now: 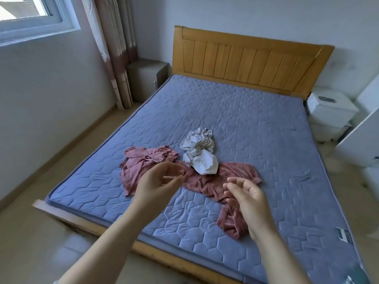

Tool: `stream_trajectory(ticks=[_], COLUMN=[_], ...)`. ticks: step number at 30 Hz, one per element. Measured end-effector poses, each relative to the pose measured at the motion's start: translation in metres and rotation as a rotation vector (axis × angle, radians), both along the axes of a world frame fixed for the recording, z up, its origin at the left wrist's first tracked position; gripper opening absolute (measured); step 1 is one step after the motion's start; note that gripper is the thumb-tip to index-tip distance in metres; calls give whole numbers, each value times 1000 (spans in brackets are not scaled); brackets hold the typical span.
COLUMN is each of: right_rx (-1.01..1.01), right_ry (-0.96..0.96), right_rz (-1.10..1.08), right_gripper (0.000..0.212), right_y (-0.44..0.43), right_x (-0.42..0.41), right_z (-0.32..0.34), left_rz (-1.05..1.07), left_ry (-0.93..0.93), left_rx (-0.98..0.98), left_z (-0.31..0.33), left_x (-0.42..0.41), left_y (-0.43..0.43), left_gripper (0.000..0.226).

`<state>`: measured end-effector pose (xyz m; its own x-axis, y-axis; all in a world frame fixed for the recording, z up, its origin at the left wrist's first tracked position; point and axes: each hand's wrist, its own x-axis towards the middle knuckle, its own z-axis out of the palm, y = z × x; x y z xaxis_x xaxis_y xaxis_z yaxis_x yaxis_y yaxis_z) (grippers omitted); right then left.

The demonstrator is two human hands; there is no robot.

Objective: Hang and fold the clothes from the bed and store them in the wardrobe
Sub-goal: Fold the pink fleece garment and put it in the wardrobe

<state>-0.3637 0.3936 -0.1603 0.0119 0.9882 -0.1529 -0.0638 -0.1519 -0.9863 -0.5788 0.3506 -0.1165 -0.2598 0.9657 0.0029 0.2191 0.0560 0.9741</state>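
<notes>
hovering over a blue quilted mattress (246, 111), left hand (158, 181) and right hand (248, 191) both loosely open, holding nothing. crumpled pink clothes (235, 171) lie mid-mattress toward the foot, white garment (200, 154) bunched against them. wooden headboard (246, 60) at far wall; grey nightstand (145, 76), curtain (114, 48), window (30, 15) at left.

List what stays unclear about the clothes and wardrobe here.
Pink clothes: head view, left hand and right hand cover parts; one piece or several, unclear.
White garment: crumpled, type unreadable.
White panel: cut by right edge; wardrobe or not, unclear.
Mattress label: too small to read.
</notes>
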Motion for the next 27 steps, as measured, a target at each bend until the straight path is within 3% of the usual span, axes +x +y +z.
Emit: stream_trajectory(ticks=[14,27], right_rx=[-107,-246], right_ry=[-47,-269], right_rz=[-135,-322], right_gripper=[7,7], right_y=[118,177], right_x=[-27,-45], right_z=[-28,-85], left_rz=[-133,-395], left_ry=[41,82], left_rx=[-82,-229], left_z=[-36,-94], left_x=[-41,-76], left_y=[145,266], left_gripper=[17,21])
